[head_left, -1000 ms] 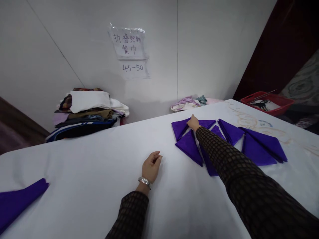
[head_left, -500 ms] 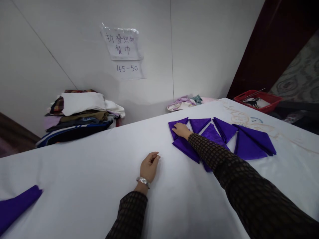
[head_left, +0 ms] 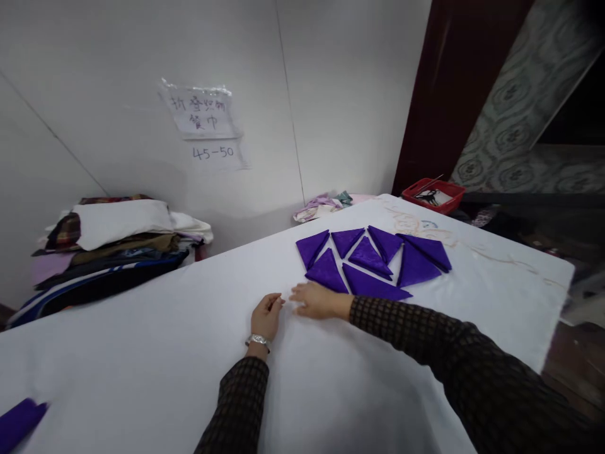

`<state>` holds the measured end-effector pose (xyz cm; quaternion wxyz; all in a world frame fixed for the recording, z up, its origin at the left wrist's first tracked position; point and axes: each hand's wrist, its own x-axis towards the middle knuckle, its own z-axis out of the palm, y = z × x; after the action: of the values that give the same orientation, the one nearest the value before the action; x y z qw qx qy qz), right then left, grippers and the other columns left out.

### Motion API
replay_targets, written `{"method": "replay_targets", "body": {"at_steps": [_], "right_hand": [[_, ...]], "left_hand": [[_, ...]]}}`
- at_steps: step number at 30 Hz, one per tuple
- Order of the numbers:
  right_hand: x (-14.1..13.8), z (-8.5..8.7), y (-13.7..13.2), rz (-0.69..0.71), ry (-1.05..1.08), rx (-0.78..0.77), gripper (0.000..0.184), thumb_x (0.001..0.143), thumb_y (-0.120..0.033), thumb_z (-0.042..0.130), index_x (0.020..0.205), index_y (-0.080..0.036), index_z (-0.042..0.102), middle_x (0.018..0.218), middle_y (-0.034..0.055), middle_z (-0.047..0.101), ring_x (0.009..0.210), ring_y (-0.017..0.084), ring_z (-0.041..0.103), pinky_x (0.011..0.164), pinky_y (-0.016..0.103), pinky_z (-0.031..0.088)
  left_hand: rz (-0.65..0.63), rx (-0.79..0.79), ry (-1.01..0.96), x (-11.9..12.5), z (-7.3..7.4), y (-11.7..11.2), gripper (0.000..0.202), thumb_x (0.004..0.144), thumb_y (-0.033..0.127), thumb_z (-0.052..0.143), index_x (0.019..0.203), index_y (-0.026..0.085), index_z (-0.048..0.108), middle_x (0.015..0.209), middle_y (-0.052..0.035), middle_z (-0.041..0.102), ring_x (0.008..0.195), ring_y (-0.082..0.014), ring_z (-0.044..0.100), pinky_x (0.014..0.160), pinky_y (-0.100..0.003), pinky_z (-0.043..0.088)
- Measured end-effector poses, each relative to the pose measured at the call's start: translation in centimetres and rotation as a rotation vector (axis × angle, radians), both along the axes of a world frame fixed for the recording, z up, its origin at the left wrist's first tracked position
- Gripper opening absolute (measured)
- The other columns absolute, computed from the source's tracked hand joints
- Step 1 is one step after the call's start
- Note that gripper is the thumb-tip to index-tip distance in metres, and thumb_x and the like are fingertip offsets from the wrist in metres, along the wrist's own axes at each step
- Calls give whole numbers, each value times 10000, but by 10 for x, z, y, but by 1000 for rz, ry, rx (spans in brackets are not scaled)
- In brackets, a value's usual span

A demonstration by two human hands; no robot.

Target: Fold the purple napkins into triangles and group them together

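Several purple napkins [head_left: 373,261], folded into triangles, lie side by side on the white tablecloth [head_left: 142,353]. My right hand [head_left: 316,301] lies flat on the cloth just in front of the nearest triangle, fingers stretched out to the left and holding nothing. My left hand [head_left: 265,317], with a silver watch at the wrist, rests on the cloth beside it. Its fingers are loosely curled and nothing shows in them. The two hands almost touch.
A pile of folded textiles [head_left: 108,243] sits at the back left against the wall. Small crumpled cloths [head_left: 321,205] lie at the table's far edge. A red basket [head_left: 433,195] stands at the far right. A purple cloth [head_left: 19,424] pokes in at the lower left. Paper notes [head_left: 203,123] hang on the wall.
My right hand has drawn back from the far triangles toward me and now lies beside my left hand. The view has swung to the right. My left hand has stayed put.
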<state>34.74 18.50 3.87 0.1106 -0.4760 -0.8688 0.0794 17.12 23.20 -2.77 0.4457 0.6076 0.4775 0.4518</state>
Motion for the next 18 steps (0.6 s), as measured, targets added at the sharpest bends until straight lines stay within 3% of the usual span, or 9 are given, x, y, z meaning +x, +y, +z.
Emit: {"method": "replay_targets", "body": {"at_steps": [5,9,13,18], "right_hand": [[-12,-9,-98,138,101,-31,249,846,-346,566,990,-151,621,1005,90,626,989,195,546,889,317,389],[-11,-8,-160,106,168,-47,256,852,-353,562,997,-149,620,1055,99,609,1063,202,517,972,327,339],[-19,-7,-194,112,219,-89,296,841,-337,580,1064,-146,615,1148,122,589,1153,220,480,1015,350,307],[-56,-8,-209,203,293,-200,343,828,-316,601,1134,-161,605,1189,103,603,1149,193,509,993,304,354]], "left_hand": [[-59,12,54,-3,14,-8,385,593,475,657,855,194,628,809,-55,698,806,-207,652,815,-384,503],[-143,18,168,-22,21,-42,409,563,460,685,889,215,659,1001,-78,681,977,-240,621,895,-403,480],[-235,11,229,-56,26,-93,417,574,474,679,914,232,683,1174,-81,627,1138,-251,546,967,-389,446],[-259,-52,292,-113,40,-148,373,597,502,675,874,253,712,1079,-55,684,1045,-257,607,969,-407,450]]}}
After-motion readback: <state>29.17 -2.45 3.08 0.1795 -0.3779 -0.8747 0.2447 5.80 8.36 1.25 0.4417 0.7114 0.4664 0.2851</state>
